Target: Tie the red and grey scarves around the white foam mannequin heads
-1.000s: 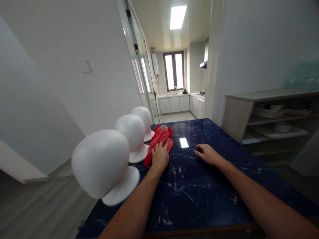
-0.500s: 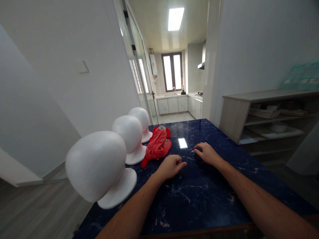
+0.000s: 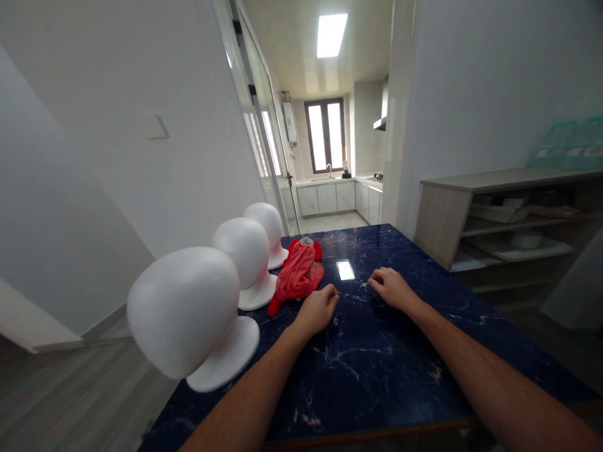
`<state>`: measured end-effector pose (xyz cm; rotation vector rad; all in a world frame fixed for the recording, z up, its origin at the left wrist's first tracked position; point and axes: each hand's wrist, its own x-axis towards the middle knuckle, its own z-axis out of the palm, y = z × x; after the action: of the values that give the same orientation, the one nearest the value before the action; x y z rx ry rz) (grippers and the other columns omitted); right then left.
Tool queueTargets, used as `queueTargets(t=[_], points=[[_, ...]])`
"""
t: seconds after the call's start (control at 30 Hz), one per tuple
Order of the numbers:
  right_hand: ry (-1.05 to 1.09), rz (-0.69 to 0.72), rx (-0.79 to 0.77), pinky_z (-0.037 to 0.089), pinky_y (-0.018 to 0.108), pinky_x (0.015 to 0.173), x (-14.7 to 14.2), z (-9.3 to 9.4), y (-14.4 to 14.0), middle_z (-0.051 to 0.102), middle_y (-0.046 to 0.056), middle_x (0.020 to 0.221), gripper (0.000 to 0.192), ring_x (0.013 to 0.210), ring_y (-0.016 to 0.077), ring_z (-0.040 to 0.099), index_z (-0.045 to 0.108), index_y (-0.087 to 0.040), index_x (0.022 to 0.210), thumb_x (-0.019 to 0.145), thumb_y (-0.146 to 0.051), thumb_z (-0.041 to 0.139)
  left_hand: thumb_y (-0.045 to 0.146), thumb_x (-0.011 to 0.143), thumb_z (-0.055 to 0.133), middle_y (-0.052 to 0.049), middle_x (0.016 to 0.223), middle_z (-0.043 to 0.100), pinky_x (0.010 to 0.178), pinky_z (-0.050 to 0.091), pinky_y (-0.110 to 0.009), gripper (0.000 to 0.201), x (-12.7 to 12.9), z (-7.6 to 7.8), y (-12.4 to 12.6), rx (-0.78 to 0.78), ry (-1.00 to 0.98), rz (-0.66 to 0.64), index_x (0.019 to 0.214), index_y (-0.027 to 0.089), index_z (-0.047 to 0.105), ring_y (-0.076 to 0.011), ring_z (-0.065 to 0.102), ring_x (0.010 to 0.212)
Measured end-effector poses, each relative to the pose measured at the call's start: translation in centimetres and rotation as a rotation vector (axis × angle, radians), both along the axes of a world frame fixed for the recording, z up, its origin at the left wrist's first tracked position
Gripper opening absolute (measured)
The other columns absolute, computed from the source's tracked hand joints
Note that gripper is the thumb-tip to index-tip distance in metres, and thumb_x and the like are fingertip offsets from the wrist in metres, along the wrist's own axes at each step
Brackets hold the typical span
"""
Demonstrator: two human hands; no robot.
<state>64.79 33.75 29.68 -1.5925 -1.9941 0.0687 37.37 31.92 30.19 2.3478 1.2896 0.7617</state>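
You are standing in a home, at a dark blue marble-patterned counter (image 3: 377, 351). Straight ahead of your grips, a sliding glass door (image 3: 264, 144) opens onto a narrow kitchen with white base cabinets (image 3: 330, 198), a brown-framed window (image 3: 326, 135) and a wall-mounted range hood (image 3: 380, 123). Right of your grips, pale wooden open shelves (image 3: 509, 220) hold dishes.

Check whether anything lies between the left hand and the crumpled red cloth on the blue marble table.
Nothing visible does. The left hand rests loosely curled on the dark blue marble table, just right of the crumpled red cloth, with only bare tabletop between them. The three white foam heads stand on the cloth's far side.
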Motion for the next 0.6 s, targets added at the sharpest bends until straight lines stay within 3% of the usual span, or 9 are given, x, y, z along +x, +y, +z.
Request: queueTargets(t=[0.23,0.4,0.5,0.6], points=[[0.001,0.008,0.007,0.042,0.030,0.080,0.01,-0.08,0.05,0.071,0.007,0.088,0.023,0.088,0.0218,0.062,0.074,-0.020,0.084,0.098,-0.030,0.060,0.019,0.096,0.055,-0.001,0.087,0.069,0.069,0.041,-0.027,0.014,-0.03,0.16,-0.25,0.048,0.022,-0.077,0.102,0.023,0.068,-0.0177,0.064,0.078],[-0.005,0.004,0.015,0.042,0.030,0.080,0.01,-0.21,0.13,0.071,0.006,0.087,0.022,0.088,0.0220,0.063,0.074,-0.020,0.084,0.098,-0.029,0.061,0.028,0.094,0.066,0.000,0.086,0.067,0.066,0.039,-0.026,0.006,0.12,0.16,-0.28,0.068,0.067,-0.098,0.092,0.023,0.069,-0.0168,0.060,0.077],[-0.011,0.004,0.010,0.043,0.031,0.081,-0.05,-0.28,0.17,0.072,0.007,0.088,0.023,0.088,0.0221,0.063,0.075,-0.020,0.084,0.098,-0.030,0.060,0.041,0.095,0.068,0.000,0.081,0.068,0.065,0.036,-0.027,0.026,0.12,0.36,-0.36,0.054,0.132,-0.087,0.078,0.022,0.067,-0.0161,0.060,0.074],[-0.011,0.003,0.005,0.043,0.030,0.081,-0.13,-0.35,0.27,0.072,0.007,0.089,0.024,0.089,0.0219,0.063,0.075,-0.020,0.084,0.099,-0.031,0.059,0.057,0.099,0.059,0.000,0.066,0.064,0.062,0.031,-0.028,0.051,0.06,0.84,-0.57,0.033,0.229,-0.067,0.063,0.021,0.061,-0.0161,0.058,0.065]])
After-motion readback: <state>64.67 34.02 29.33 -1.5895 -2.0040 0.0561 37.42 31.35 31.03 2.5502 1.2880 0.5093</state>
